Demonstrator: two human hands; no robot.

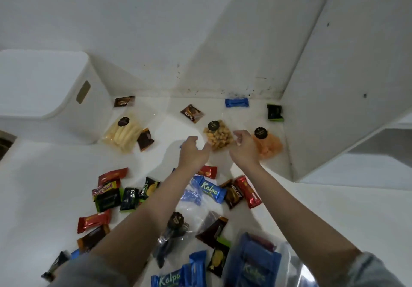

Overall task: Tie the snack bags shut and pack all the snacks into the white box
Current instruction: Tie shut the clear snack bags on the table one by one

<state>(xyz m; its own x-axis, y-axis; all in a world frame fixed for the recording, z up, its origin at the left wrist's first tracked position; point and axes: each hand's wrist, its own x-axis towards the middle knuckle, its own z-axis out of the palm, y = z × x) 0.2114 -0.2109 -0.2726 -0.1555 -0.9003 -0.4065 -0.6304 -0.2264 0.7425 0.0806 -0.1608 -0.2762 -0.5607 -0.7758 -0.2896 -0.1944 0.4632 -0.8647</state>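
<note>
Both hands — left hand (194, 152), right hand (244, 147) — reach loosely curled, flanking the snack bag (218, 136), gripping nothing

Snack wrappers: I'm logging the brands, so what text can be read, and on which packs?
"Kalpa": blue wrapper between the forearms.
"Kalpa": blue wrapper at the bottom edge.
"nextar", seen upside down: brown wrapper near the wall.
Dark round bag stickers: too small to read.
</note>
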